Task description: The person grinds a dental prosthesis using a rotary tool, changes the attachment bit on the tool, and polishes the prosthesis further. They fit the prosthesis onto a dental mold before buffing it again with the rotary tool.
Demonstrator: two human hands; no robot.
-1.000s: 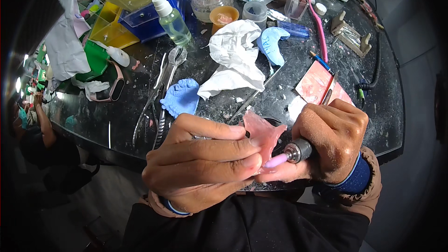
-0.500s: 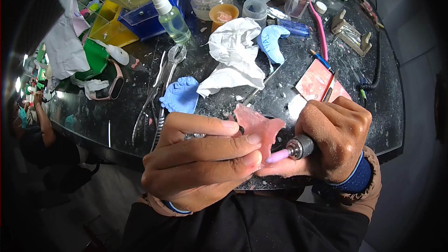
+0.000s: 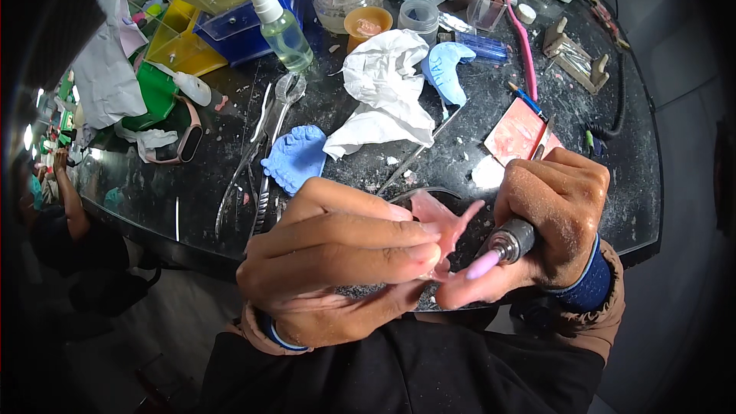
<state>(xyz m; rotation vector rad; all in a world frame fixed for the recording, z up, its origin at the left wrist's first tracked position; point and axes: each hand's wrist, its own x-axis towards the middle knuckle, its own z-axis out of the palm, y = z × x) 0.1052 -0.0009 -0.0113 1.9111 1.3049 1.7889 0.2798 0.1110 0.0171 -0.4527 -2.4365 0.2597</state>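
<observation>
Fingers of my left hand (image 3: 337,261) are closed around a thin, pink denture base plate (image 3: 446,224), which stands tilted with one ragged edge up. My right hand (image 3: 563,218) grips a dark rotary handpiece (image 3: 517,239), fitted with a rounded pink grinding tip (image 3: 483,264). A small gap shows between tip and plate. The right thumb stretches under the tip toward the plate's lower edge. Pale dust coats the right hand. Left fingers hide much of the plate. Just beyond the left hand lies a blue dental cast (image 3: 297,159).
Farther off are crumpled white paper (image 3: 387,80), a second blue cast (image 3: 446,73), a spray bottle (image 3: 285,34) and a glass burner (image 3: 346,0). Metal tools (image 3: 268,138) lie left. A pink sheet (image 3: 514,132) with a knife (image 3: 543,138) lies beyond my right hand.
The plate has been tilted more on edge in my left hand. The grinding tip has moved slightly right, away from the plate's edge.
</observation>
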